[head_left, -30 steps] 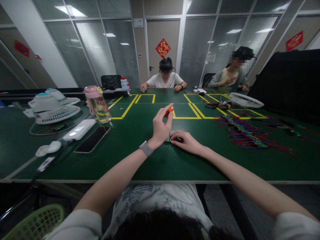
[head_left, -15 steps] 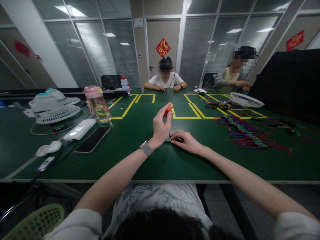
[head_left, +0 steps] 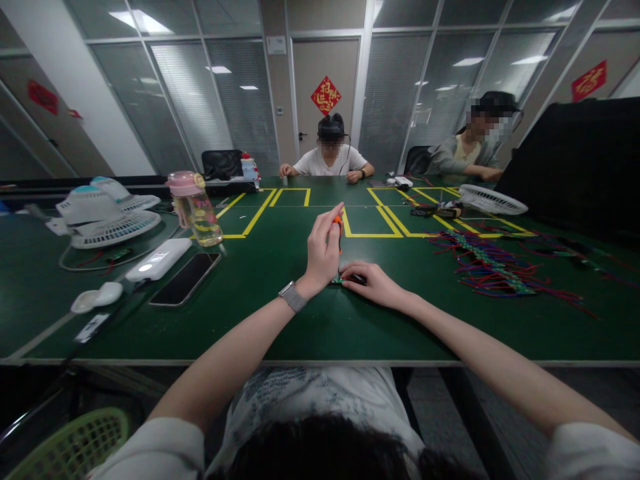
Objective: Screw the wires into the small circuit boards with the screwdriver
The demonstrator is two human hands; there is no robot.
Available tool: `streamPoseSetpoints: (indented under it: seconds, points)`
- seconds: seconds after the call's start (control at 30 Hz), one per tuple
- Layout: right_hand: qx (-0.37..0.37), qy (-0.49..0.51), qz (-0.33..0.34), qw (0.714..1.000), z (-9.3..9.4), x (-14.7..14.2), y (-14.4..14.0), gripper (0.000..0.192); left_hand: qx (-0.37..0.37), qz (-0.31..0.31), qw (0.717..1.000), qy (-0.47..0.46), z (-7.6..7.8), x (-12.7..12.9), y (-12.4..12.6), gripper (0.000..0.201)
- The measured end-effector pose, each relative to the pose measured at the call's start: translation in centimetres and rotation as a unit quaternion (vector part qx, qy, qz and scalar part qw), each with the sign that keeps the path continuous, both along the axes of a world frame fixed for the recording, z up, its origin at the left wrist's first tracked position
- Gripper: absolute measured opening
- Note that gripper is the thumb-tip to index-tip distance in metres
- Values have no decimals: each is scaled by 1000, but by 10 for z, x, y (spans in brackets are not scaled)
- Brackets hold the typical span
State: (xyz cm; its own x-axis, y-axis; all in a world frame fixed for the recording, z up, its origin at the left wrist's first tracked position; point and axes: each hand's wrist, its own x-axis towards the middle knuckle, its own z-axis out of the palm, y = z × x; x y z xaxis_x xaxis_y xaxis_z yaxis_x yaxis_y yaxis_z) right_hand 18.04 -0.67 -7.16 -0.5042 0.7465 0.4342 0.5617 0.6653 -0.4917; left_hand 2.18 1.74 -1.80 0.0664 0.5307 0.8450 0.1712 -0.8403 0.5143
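Note:
My left hand (head_left: 323, 253) has a screwdriver (head_left: 340, 232) with an orange and black handle between thumb and fingers. It stands upright, its shaft pointing down at a small green circuit board (head_left: 337, 281) on the table. The fingers partly cover the handle, and I cannot make out exactly where the tip rests. My right hand (head_left: 371, 283) lies low on the table just to the right, its fingertips closed on the edge of the board. Something dark shows under its fingers, too hidden to name.
Several green boards with red and blue wires (head_left: 493, 263) lie to the right. On the left are a phone (head_left: 185, 279), a white power bank (head_left: 159, 259), a pink-lidded bottle (head_left: 196, 210) and white fans (head_left: 117, 229). Two people sit across the green table (head_left: 280, 333).
My left fingers have shifted around the screwdriver handle, so more of it shows. My right hand and the board stay put. The person opposite has moved a hand outward to a small object.

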Motion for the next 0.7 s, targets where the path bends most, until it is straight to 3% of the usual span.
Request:
streamPoseSetpoints:
  seconds: [0.13, 0.37, 0.7]
  points:
    - [-3, 1, -1, 1000, 0, 0, 0, 11, -31, -7, 999, -28, -2, 1, 2, 33]
    - [0, -4, 0, 1000, 0, 0, 0, 11, 27, 74, 997, -10, 3, 1, -1, 20]
    - [1, -2, -1, 1000, -1, 1, 1, 11, 3, 30, 1000, 0, 0, 0, 3, 33]
